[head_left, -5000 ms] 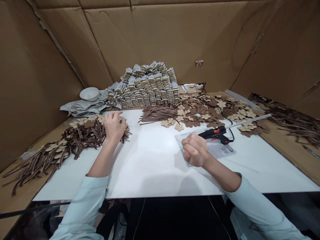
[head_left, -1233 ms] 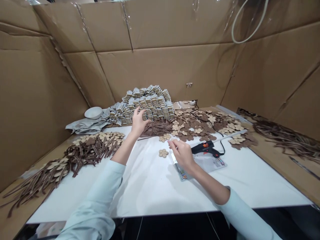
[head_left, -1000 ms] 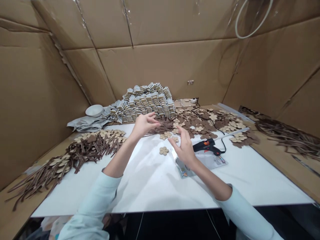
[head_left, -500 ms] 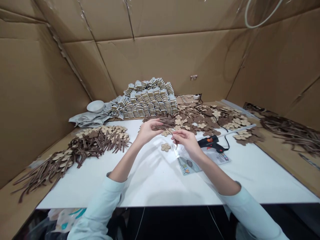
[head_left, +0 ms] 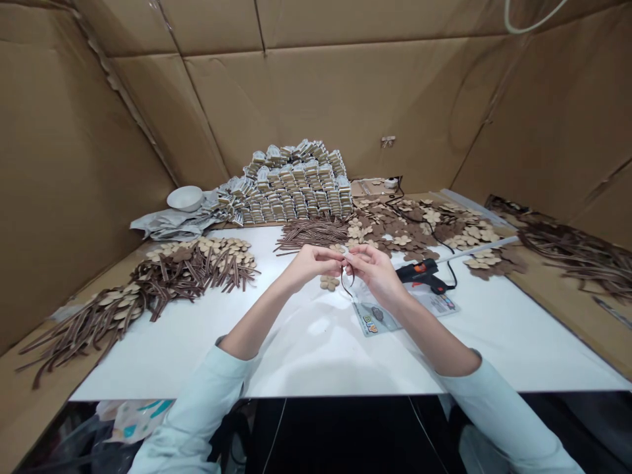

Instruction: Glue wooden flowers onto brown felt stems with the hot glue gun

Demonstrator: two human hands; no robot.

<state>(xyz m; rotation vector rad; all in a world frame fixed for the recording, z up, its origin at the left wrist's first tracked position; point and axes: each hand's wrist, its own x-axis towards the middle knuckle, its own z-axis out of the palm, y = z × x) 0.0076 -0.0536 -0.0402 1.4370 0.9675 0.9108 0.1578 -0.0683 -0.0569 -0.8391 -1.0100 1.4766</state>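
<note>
My left hand (head_left: pixel 312 264) and my right hand (head_left: pixel 374 269) meet above the middle of the white table (head_left: pixel 306 342). Both pinch the ends of one thin brown strip (head_left: pixel 346 287), which hangs between them in a small loop. Just under the hands lies a single pale wooden flower (head_left: pixel 328 283). A black and orange glue gun (head_left: pixel 423 274) rests to the right of my right hand on a printed card (head_left: pixel 380 320).
A heap of brown strips with flowers (head_left: pixel 162 276) covers the left side. More strips (head_left: pixel 311 232) and loose flowers (head_left: pixel 419 227) lie at the back, behind them stacked small packets (head_left: pixel 296 181) and a white bowl (head_left: pixel 185 197). Cardboard walls surround the table.
My left hand came back from the strip pile at the rear holding one strip. My right hand joined it, and the strip now bends into a loop between both hands.
</note>
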